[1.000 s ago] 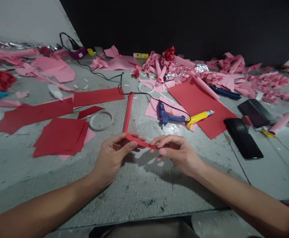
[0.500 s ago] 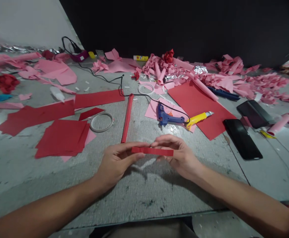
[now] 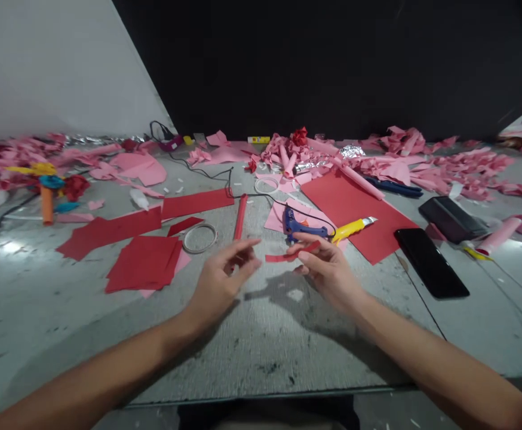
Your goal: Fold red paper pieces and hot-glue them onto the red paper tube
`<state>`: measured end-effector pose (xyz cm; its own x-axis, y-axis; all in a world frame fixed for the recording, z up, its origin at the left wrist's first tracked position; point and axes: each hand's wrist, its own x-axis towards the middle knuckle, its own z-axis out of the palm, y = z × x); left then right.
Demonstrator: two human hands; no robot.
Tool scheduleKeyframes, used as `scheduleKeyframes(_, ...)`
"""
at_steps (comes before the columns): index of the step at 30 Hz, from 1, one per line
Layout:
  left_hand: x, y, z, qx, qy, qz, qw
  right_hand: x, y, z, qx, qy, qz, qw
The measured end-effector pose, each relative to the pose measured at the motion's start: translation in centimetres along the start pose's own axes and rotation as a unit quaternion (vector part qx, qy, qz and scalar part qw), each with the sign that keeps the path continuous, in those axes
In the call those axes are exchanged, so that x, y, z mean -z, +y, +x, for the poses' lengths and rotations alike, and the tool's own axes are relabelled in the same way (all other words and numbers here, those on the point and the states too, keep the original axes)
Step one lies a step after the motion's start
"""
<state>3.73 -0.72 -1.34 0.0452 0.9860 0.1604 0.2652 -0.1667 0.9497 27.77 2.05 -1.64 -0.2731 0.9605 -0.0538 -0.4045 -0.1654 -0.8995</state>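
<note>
Between thumb and fingers my right hand (image 3: pixel 328 266) pinches a narrow red paper strip (image 3: pixel 279 258), whose free end points left above the table. Facing it, my left hand (image 3: pixel 227 272) has its thumb and fingers apart and holds nothing. Just beyond the left fingers lies a folded red paper stick (image 3: pixel 241 216). A blue glue gun (image 3: pixel 303 227) rests behind my right hand, with a yellow utility knife (image 3: pixel 354 229) to its right. Left of my left hand are a roll of tape (image 3: pixel 200 239) and a stack of red paper squares (image 3: pixel 142 266).
A black phone (image 3: pixel 431 263) and a dark case (image 3: pixel 451 218) lie on the right. Behind the knife is a large red sheet (image 3: pixel 355 209). Crumpled pink paper (image 3: pixel 462 158) lines the back. A white glue bottle (image 3: pixel 139 199) and a black cord (image 3: pixel 198 171) are back left.
My left hand has let go of the red paper strip and drawn apart to the left. The strip stays in my right hand, now turned. The view has tilted up.
</note>
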Motion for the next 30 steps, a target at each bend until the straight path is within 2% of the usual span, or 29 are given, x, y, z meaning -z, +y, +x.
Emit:
scheduleKeyframes(2, 0.9, 0.2, 2.4, -0.07, 0.035, 0.098, 0.992, 0.7, -0.3, 0.9, 0.038, 0.021, -0.031, 0.999)
scheduleKeyframes(4, 1.9, 0.0, 5.5, -0.106, 0.023, 0.245, 0.964, 1.2, -0.2, 1.7, 0.066, 0.036, -0.057, 0.995)
scheduleKeyframes(8, 2.9, -1.6, 11.6, -0.072, 0.007, 0.322, 0.944, 1.4, 0.4, 2.4, 0.086, 0.053, -0.06, 0.993)
scheduleKeyframes(11, 2.7, -2.3, 13.8, -0.037, 0.01, 0.347, 0.937, 1.2, 0.5, 2.5, 0.089, 0.073, -0.05, 0.992)
scheduleKeyframes(13, 2.4, -2.1, 13.7, -0.04, 0.012, 0.348, 0.937, 1.1, 0.5, 2.6, 0.097, 0.089, -0.045, 0.99)
scheduleKeyframes(15, 2.2, -1.4, 12.4, -0.072, 0.006, 0.338, 0.938, 1.2, 0.4, 2.8, 0.104, 0.105, -0.035, 0.988)
scheduleKeyframes(18, 2.3, 0.1, 9.2, -0.159, -0.014, 0.315, 0.936, 1.4, 0.3, 2.9, 0.111, 0.119, -0.008, 0.987)
scheduleKeyframes(21, 2.2, 0.8, 6.0, -0.248, -0.018, 0.313, 0.917, 1.8, 0.1, 2.9, 0.118, 0.12, 0.02, 0.986)
scheduleKeyframes(25, 2.1, -0.5, 3.9, -0.335, 0.001, 0.312, 0.889, 1.8, -0.2, 2.8, 0.113, 0.09, 0.029, 0.989)
scheduleKeyframes(30, 2.2, -2.8, 3.6, -0.372, -0.006, 0.297, 0.88, 1.4, -0.5, 2.1, 0.087, 0.071, 0.007, 0.994)
